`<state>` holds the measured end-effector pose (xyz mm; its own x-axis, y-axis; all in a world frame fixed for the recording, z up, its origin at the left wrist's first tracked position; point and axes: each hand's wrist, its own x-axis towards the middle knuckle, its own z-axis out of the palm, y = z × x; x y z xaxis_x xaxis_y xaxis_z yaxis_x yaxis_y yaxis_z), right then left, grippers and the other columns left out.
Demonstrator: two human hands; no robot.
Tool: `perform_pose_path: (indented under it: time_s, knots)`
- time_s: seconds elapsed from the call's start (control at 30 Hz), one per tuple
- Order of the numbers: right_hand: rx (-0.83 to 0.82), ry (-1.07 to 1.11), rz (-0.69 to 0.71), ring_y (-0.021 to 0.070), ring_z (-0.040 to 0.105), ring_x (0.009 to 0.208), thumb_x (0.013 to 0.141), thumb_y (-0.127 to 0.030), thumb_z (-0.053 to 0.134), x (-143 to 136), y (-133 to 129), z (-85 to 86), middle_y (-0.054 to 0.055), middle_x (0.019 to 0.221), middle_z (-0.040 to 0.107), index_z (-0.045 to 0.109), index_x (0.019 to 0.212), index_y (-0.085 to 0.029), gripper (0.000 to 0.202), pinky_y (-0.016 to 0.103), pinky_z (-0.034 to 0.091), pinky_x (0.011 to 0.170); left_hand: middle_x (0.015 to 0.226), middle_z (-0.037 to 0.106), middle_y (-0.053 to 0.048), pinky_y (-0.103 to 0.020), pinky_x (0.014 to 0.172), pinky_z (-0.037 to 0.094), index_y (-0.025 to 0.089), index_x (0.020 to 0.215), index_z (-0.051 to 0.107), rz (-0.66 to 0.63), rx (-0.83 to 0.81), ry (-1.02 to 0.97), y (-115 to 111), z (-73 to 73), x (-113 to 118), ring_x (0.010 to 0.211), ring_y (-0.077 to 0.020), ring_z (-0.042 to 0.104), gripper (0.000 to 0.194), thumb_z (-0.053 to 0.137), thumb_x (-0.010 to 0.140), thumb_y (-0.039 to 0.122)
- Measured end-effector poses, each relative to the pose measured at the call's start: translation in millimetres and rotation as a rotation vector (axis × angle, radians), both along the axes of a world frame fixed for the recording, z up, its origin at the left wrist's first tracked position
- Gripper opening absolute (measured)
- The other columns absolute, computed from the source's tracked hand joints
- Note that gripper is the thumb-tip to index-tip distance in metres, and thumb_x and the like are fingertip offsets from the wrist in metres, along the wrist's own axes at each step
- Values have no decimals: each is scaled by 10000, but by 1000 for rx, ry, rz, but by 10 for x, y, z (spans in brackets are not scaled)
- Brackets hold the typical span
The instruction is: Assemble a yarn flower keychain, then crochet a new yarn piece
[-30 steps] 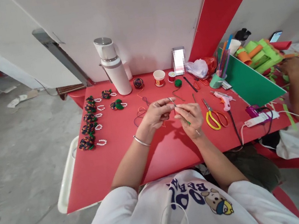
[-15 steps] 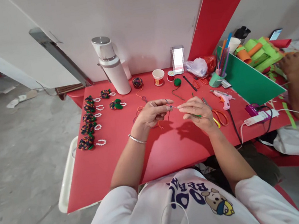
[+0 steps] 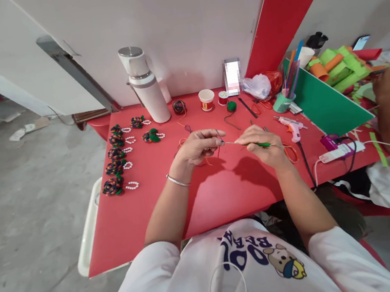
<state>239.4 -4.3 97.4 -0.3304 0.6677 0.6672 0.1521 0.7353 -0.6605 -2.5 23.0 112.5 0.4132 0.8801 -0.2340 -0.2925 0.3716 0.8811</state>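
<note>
Over the middle of the red table, my left hand [image 3: 200, 147] pinches dark multicoloured yarn [image 3: 219, 137] between thumb and forefinger. A loose strand runs from it toward a dark multicoloured yarn ball [image 3: 179, 107] at the back. In my right hand [image 3: 263, 145] is a thin crochet hook [image 3: 264, 144] with a green handle. Its metal tip points left and meets the yarn at my left fingertips; the exact stitch is too small to make out. Just right of my right hand lie orange-handled scissors [image 3: 291, 153], partly hidden.
Several knitted pieces with white bead loops [image 3: 113, 185] line the table's left side. A white flask [image 3: 149, 91], a paper cup [image 3: 206, 100] and a green yarn ball [image 3: 231, 106] stand behind. A pink glue gun [image 3: 293, 128] and power strip [image 3: 340, 152] lie right, near another person's arm [image 3: 389, 100].
My right hand has turned and shifted slightly, drawing the hook's tip a little right, and more of its green handle shows. The left hand stays almost still.
</note>
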Motion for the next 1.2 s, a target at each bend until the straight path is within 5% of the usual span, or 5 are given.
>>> perform_pose_path:
  time_s: [0.13, 0.37, 0.63, 0.87, 1.2]
  knots:
    - [-53, 149, -83, 221, 731, 986, 1005, -433, 694, -184, -33, -135, 9, 1039, 827, 822, 1114, -369, 181, 434, 596, 911, 628, 665, 11, -209, 453, 239, 124, 1016, 814, 57, 83, -32, -57, -24, 141, 478, -52, 445, 488, 929, 547, 192]
    - [257, -89, -446, 232, 709, 1015, 1019, -418, 670, -388, -72, -243, 41, 1116, 828, 805, 1167, -342, 214, 446, 577, 951, 647, 664, 28, -211, 577, 390, 108, 1115, 784, 337, 277, 31, -121, -42, 322, 581, -68, 532, 515, 897, 618, 180]
    - [317, -86, -559, 236, 695, 1020, 1037, -480, 616, -480, -100, -324, 56, 1128, 810, 800, 1187, -354, 269, 451, 555, 950, 598, 587, 64, -211, 456, 196, 132, 1082, 778, 246, 119, -110, -125, -9, 282, 439, -25, 357, 522, 924, 585, 196]
    - [261, 34, -333, 230, 712, 990, 1011, -479, 663, -366, -23, -299, 27, 1087, 822, 800, 1171, -376, 235, 448, 585, 891, 640, 632, 14, -194, 464, 172, 123, 1026, 804, 88, -7, -113, -93, 46, 142, 469, -30, 392, 447, 894, 589, 118]
    - [141, -125, -93, 234, 717, 1002, 941, -507, 748, 34, 84, -14, 0, 1055, 848, 835, 1104, -386, 220, 477, 577, 953, 643, 688, -32, -196, 457, 218, 108, 931, 826, 41, -14, -4, -25, 58, -7, 469, -57, 462, 388, 846, 544, 96]
